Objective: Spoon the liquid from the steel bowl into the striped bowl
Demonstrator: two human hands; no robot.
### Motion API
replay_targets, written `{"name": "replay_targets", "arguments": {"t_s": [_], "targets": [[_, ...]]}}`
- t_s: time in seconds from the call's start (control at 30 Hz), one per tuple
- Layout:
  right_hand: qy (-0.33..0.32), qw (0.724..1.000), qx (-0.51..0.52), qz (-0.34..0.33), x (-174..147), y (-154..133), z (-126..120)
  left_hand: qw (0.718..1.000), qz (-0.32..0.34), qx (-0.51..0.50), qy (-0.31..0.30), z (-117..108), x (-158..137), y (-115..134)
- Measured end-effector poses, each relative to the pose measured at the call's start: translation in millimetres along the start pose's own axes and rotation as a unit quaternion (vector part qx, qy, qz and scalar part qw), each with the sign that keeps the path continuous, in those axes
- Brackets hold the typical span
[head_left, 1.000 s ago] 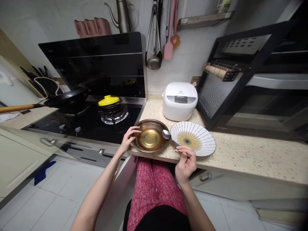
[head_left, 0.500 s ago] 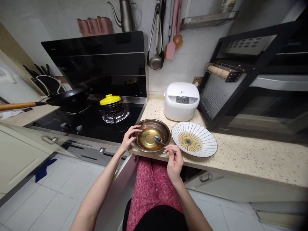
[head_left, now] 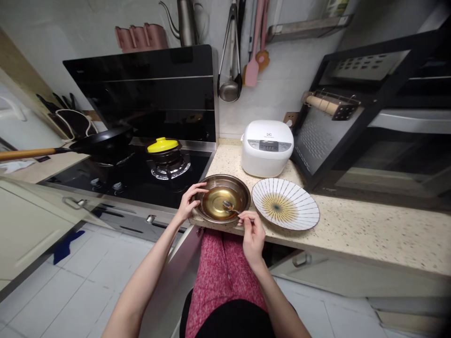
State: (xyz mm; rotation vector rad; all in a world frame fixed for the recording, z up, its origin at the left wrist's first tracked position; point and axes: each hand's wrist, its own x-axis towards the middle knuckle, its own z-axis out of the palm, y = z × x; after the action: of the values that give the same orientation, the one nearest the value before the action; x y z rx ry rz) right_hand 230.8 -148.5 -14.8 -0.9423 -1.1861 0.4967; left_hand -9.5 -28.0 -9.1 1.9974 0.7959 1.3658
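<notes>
A round metal bowl point(head_left: 244, 188) with clear yellowish liquid point(head_left: 216, 201) in it stands at the counter's front edge. My left hand point(head_left: 188, 202) grips its left rim, fingers over the far side and thumb on the near side. Between the fingers of my right hand point(head_left: 253, 232) is the handle of a metal spoon point(head_left: 228, 205). The spoon's head is inside the bowl, at the liquid; how deep it dips I cannot tell. Just right of the bowl lies a white plate point(head_left: 301, 206) with dark radiating lines and a yellow centre.
Behind the plate stands a white rice cooker point(head_left: 267, 157). To the left is a gas hob point(head_left: 141, 180) with a yellow-lidded pot point(head_left: 162, 146) and a black wok point(head_left: 105, 140). Utensils, including a ladle point(head_left: 229, 91), hang on the wall. A dark rack point(head_left: 310, 155) borders the right side.
The spoon's head has shifted slightly left and lower inside the bowl, my right hand moving a little left with it. My left hand stays on the rim.
</notes>
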Motion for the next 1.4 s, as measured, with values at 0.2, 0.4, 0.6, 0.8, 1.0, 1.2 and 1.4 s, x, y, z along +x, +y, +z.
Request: {"name": "replay_targets", "arguments": {"t_s": [0.2,0.4,0.6,0.8,1.0,1.2,1.4], "targets": [[0.001,1.0,0.003,0.014,0,0,1,1.0,0.003,0.009,-0.016,-2,0,2],[0.01,1.0,-0.007,0.026,0,0,-1,1.0,0.004,0.01,-0.006,-2,-2,8],[0.021,0.999,0.003,0.036,2,-1,-3,0.999,-0.01,0.026,0.019,0,-5,10],[0.021,0.999,0.012,0.036,2,0,-2,0.999,-0.014,0.025,0.017,2,-2,7],[0.045,0.998,0.031,0.021,1,3,-2,1.0,-0.004,0.007,-0.03,1,1,1],[0.064,0.996,0.053,0.016,3,0,-2,1.0,-0.005,0.006,-0.03,0,1,0],[0.079,0.996,0.049,0.0,4,-8,-7,0.999,-0.007,0.005,-0.033,0,1,0]]}}
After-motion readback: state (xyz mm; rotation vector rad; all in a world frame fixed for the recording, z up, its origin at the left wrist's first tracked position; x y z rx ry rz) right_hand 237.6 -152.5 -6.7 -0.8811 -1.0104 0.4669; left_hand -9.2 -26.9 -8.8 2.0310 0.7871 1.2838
